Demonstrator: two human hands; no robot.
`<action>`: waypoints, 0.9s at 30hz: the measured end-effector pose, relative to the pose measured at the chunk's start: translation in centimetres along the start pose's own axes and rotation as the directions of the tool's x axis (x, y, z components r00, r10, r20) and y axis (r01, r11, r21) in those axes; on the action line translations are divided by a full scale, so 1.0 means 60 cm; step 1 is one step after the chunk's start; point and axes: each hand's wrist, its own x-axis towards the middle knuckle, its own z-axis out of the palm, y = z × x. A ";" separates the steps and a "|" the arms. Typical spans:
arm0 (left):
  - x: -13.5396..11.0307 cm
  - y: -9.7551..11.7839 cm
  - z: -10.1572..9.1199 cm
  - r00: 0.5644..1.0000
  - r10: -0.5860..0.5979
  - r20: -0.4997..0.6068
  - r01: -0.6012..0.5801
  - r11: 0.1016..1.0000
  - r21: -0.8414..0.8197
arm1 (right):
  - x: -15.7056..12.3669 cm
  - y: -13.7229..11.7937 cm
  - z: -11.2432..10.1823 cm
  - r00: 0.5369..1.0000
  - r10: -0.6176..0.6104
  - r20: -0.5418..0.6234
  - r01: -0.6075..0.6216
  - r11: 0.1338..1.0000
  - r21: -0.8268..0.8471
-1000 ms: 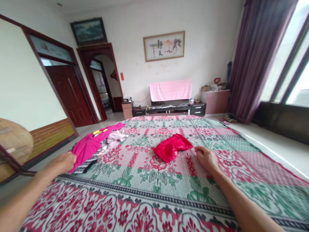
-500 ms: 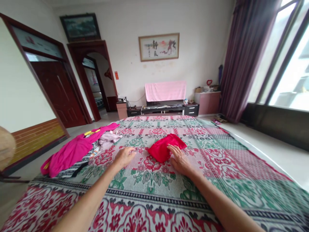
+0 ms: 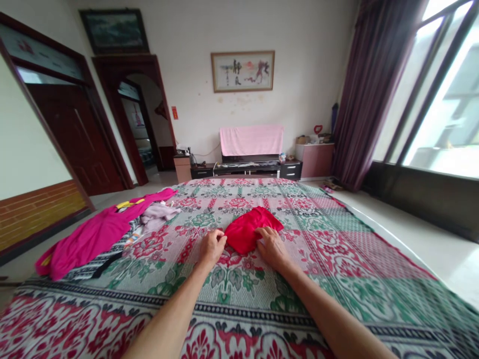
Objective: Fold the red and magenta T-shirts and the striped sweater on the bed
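A big blanket (image 3: 239,294) with red, green and gray flowers covers the wide flat place in front. The red cloth (image 3: 241,232) lies near the middle of it. The left hand (image 3: 212,247) pinches the cloth's left edge between thumb and finger. The right hand (image 3: 273,248) rests on its right part, fingers bent; I cannot tell if they pinch it.

Off to the left is a pile of clothes with a bright pink top (image 3: 90,237) over it. The room has a white wall (image 3: 307,60), a framed picture (image 3: 243,71), a purple curtain (image 3: 374,89) and a dark red door (image 3: 75,132).

The pink top hides part of the striped cloth (image 3: 92,262) under it. A pale pink sheet (image 3: 251,140) hides most of something on the low black stand (image 3: 290,170). The blanket's near edge is cut off, and the window (image 3: 441,109) is too bright to see through well.
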 end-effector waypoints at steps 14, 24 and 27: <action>0.018 -0.009 -0.069 0.978 -0.111 -0.176 0.051 0.948 -0.315 | 0.003 -0.100 -0.063 0.960 -0.197 0.197 0.165 0.972 0.167; 0.018 -0.057 -0.071 0.989 -0.147 -0.004 0.129 0.881 -0.455 | 0.010 -0.048 -0.085 0.969 0.164 0.183 -0.127 0.972 -0.199; 0.019 -0.050 -0.073 0.995 -0.096 0.013 0.091 0.887 -0.453 | 0.006 -0.008 -0.098 0.914 0.248 0.322 -0.163 0.949 -0.268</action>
